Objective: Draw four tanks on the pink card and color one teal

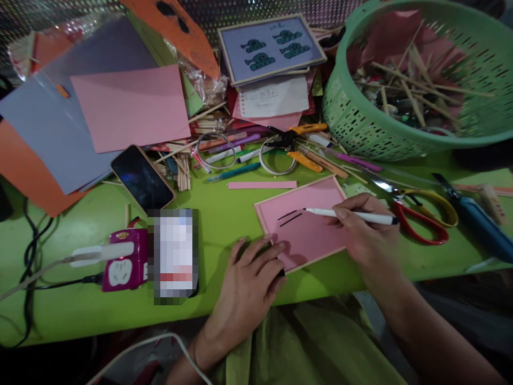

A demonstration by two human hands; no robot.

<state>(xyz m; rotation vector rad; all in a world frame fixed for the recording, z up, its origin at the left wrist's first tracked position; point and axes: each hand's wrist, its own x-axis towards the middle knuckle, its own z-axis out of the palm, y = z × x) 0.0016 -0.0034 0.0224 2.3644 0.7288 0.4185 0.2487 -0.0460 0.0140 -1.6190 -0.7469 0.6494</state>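
The right hand has its grip closed on a white marker, tip by black lines on a pink card lying on the green counter. The left hand spreads its fingers at the card's edge; I can't tell if its grip holds anything

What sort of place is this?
Probably a craft table, at home or in a workshop, I can't tell which. It shows in the coloured paper, the basket of thin sticks, and the pen the right hand holds at a pink card.
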